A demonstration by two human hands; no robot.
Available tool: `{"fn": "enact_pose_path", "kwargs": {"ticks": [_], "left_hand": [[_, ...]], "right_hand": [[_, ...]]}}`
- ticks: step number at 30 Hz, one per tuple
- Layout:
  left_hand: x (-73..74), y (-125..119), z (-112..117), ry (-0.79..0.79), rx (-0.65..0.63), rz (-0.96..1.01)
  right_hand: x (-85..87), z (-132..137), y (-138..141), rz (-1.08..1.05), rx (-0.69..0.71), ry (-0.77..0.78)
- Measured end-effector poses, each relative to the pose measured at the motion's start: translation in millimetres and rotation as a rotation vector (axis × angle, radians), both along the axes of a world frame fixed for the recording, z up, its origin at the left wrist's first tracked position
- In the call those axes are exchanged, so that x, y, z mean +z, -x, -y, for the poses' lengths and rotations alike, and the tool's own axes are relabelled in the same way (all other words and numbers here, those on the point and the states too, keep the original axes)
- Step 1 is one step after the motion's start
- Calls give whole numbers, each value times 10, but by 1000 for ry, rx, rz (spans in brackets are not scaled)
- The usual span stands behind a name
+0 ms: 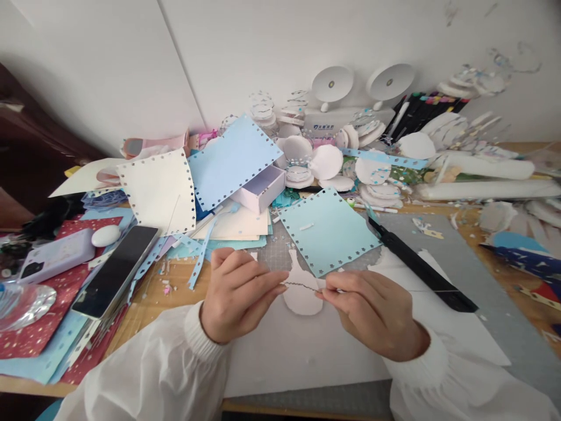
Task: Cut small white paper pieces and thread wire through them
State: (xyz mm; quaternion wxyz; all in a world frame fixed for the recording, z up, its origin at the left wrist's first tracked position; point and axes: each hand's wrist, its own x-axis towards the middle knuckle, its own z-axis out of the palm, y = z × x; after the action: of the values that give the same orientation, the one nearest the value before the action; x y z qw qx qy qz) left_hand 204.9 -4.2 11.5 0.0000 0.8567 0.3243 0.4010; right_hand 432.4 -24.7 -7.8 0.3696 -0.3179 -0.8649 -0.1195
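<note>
Left hand [243, 292]: fingertips and thumb pinched together on one end of a thin twisted strand [302, 285]. Right hand [374, 310]: thumb and forefinger likewise closed on the strand's other end.

Twisted strand: one, dark, short; held roughly level between the two hands, over a white cutout near the middle of the counter's near edge.

White cutout [302, 301]: one, round body with a narrow neck directed toward the counter's far edge; below the strand, over a white sheet [302, 362].

Grey cutting mat [508, 330]: one, under the white sheet, reaching toward the counter's right edge.

Black cutter [425, 269]: one, lying slantwise beyond the right hand, its narrow tip toward the far edge.

Teal card [328, 234]: one, star-punched border, just beyond the cutout; a corner points to the near edge.

Blue card [236, 158] and cream card [158, 193]: one each, similarly punched, toward the counter's far left corner; the blue partly over a small lilac box [265, 196].

Phone [116, 272]: one, dark screen up, near the counter's left edge, beside a white oval object [106, 235].

White discs [326, 162]: many, heaped along the counter's far edge.

Counter [146, 316]: wood-toned.
</note>
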Motion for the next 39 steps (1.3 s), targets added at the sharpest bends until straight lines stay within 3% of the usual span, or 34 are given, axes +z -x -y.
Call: {"fn": "enact_pose_path", "kwargs": {"ticks": [10,25,32,39], "left_hand": [[-123,62,-4,-303,7,-105],[-192,94,-3,-265,41,-133],[-138,61,-43,-262,50,-241],[5,68,-22,-422,43,-367]], "right_hand": [[-3,-16,-1,30,-7,-8],[-22,-23,8,39,-11,-4],[1,-37,16,84,-38,-17],[78,-72,62,188,-115,177]]}}
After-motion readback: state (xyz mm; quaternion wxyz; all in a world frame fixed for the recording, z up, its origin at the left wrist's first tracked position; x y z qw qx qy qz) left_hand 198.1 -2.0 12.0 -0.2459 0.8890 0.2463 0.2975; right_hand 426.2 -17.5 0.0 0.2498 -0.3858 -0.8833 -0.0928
